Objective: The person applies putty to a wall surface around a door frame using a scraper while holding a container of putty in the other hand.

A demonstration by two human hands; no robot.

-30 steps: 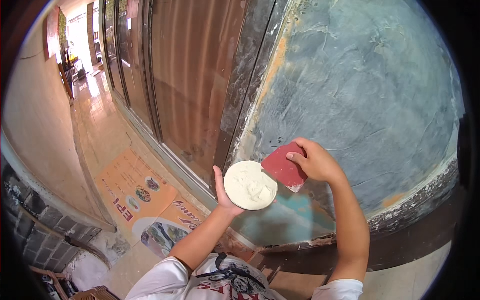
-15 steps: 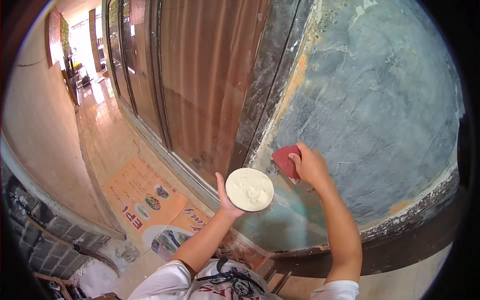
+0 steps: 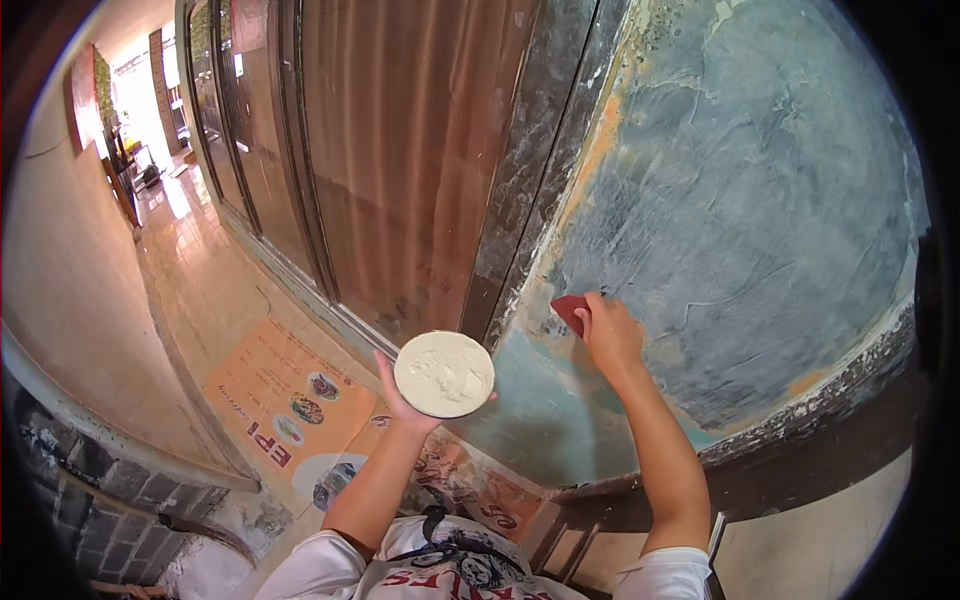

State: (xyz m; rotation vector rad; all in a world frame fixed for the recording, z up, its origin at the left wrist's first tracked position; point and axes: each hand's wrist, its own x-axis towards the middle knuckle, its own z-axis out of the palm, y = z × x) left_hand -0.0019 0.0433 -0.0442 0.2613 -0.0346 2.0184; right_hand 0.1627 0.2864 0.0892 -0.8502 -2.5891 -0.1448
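Note:
My left hand (image 3: 402, 400) cradles a round bowl of cream-coloured paste (image 3: 444, 374) from below, its thumb up along the rim. The paste fills the bowl almost to the edge, with ridges on its surface. Between the thumb and fingers of my right hand (image 3: 612, 335) is a dark red flat scraper (image 3: 570, 313). Its blade lies at the wall (image 3: 740, 200), near the left border of the grey-blue patch; whether it touches there I cannot tell. Pale smears and an orange-tan strip run along that border beside the dark door frame (image 3: 497, 240).
Left of the wall stands a brown-framed glass door (image 3: 400, 170) with a curtain behind it. An orange printed banner (image 3: 290, 390) lies on the floor. A tiled corridor (image 3: 195, 235) leads to the far left. Grey blocks (image 3: 100, 500) are at lower left, and a dark ledge (image 3: 800, 465) runs under the wall.
The bowl in my left hand has shifted left relative to the wall. My right hand has turned the scraper, so it now shows narrower, close to the patch's left border.

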